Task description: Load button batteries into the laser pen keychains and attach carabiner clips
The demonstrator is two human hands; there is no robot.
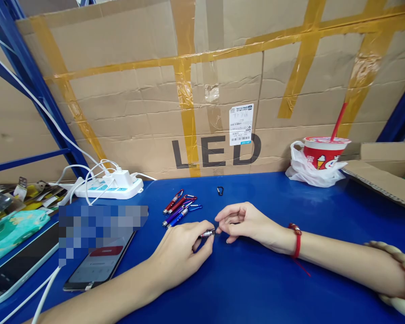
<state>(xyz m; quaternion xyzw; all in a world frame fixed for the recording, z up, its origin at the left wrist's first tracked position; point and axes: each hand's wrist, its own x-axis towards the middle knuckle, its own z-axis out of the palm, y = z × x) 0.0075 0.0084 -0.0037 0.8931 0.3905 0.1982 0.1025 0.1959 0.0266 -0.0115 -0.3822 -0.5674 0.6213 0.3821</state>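
Note:
My left hand [185, 252] is closed on a small dark metal cylinder [207, 233], which pokes out between thumb and fingers; the rest of it is hidden. Close to its right end is my right hand [245, 222], fingers curled and the fingertips near the cylinder's tip. Whether those fingertips pinch something small cannot be made out. Behind my left hand lie red penlights [179, 203] with clips, a purple penlight [175, 216] and a blue penlight [180, 217]. A black carabiner [220, 191] lies alone on the blue table [256, 288].
At the left are a white power strip [130, 191] with cables, a phone [99, 263], another phone [23, 261] and a green packet [16, 229]. A red cup [324, 153] in a plastic bag and an open carton [384, 180] stand right. A large cardboard box [138, 112] stands behind.

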